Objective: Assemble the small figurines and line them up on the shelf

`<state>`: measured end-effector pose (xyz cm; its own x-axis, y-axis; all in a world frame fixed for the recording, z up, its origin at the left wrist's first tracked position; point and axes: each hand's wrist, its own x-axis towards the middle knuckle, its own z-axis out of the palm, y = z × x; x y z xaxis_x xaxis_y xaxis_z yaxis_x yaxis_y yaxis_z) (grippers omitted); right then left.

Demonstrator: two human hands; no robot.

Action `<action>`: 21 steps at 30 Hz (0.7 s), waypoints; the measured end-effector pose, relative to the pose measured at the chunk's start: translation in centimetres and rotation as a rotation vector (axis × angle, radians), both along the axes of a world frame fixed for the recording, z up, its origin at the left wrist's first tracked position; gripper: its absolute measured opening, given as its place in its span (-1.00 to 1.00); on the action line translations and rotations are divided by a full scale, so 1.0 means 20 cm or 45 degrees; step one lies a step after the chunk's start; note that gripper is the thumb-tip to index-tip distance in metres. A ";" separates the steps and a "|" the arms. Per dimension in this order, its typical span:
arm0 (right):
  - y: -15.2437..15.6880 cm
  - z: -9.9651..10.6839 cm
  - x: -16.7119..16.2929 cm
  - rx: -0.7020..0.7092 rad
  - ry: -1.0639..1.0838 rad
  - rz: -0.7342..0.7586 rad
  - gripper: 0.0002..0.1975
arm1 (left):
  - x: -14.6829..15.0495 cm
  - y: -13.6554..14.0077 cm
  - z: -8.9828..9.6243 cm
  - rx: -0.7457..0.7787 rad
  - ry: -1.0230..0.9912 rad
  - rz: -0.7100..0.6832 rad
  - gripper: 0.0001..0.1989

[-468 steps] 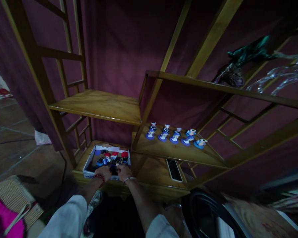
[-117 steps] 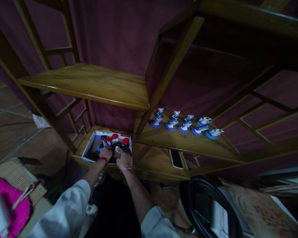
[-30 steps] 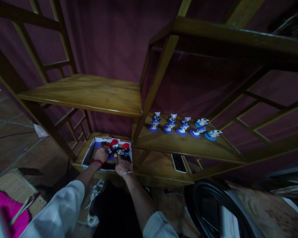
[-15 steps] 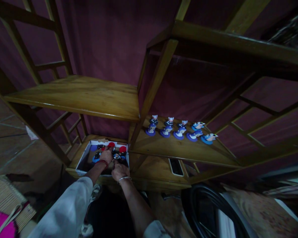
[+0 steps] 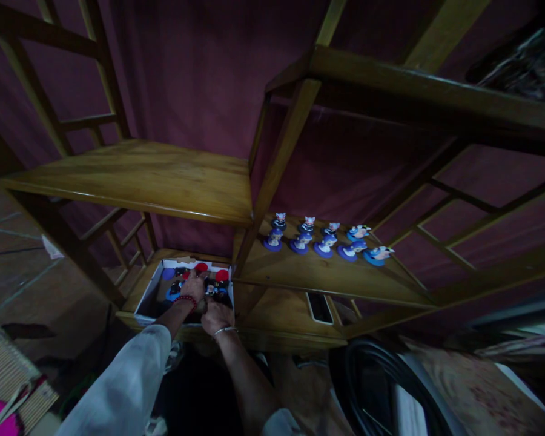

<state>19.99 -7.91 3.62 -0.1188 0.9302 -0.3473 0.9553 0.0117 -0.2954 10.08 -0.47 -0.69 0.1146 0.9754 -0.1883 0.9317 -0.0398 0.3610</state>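
Left hand (image 5: 194, 287) has shifted inward over the box (image 5: 149, 297) of figurines (image 5: 213, 289)

Compared with a second ago, the left hand has come from the box's left half toward its middle, and the right hand (image 5: 217, 318) has drawn slightly back toward the near wall.

Nearest are two pale sleeves (image 5: 122, 387), one ending in a bare wrist with a red bead bracelet (image 5: 184, 299), the other in a forearm with a silver bangle (image 5: 226, 330). Both hands reach down among the figurines lying in the shallow box. The right grip sits just inside the near wall, the left farther in; whether either is clamped on a piece or apart I cannot tell, since the backs of the hands hide the fingertips.

Beside the left hand lies a dark figurine with a blue base (image 5: 174, 292); beyond are red discs (image 5: 201, 267) (bases, perhaps) and a purple one (image 5: 168, 274).

These pieces look light, stiff and rather smooth, probably moulded plastic. Thin ears and joins could snap, so the round base or thick body seems the safest hold.

Farther right, a dark slab with a pale frame (image 5: 320, 307) lies on the lower board (image 5: 272, 309). On the shelf (image 5: 277, 266) above it stand nine displayed figurines (image 5: 326, 243) in two rows, before a maroon backdrop (image 5: 186, 79).
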 end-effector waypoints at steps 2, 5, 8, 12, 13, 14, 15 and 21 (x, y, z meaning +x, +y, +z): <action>-0.01 0.01 0.00 0.014 0.006 -0.005 -0.62 | 0.00 0.00 0.00 0.025 -0.005 0.024 -0.57; -0.01 0.02 0.00 0.032 0.015 -0.036 -0.64 | 0.00 -0.01 0.00 0.032 -0.005 0.028 -0.60; -0.02 0.03 0.00 0.044 0.032 -0.074 -0.66 | -0.01 -0.01 0.01 0.026 0.000 0.012 -0.64; -0.02 0.04 -0.01 0.064 0.047 -0.106 -0.74 | -0.01 -0.01 0.02 0.033 0.011 0.007 -0.67; -0.02 0.04 -0.01 0.066 0.052 -0.106 -0.75 | -0.01 -0.01 0.02 0.033 0.014 0.009 -0.67; -0.02 0.04 -0.01 0.065 0.057 -0.102 -0.75 | 0.00 -0.01 0.02 0.031 0.018 0.013 -0.68; -0.02 0.04 0.00 0.066 0.060 -0.096 -0.75 | 0.00 -0.01 0.02 0.028 0.022 0.017 -0.68; -0.03 0.02 0.00 0.125 0.037 -0.092 -0.75 | 0.02 0.00 0.05 -0.010 0.051 0.034 -0.63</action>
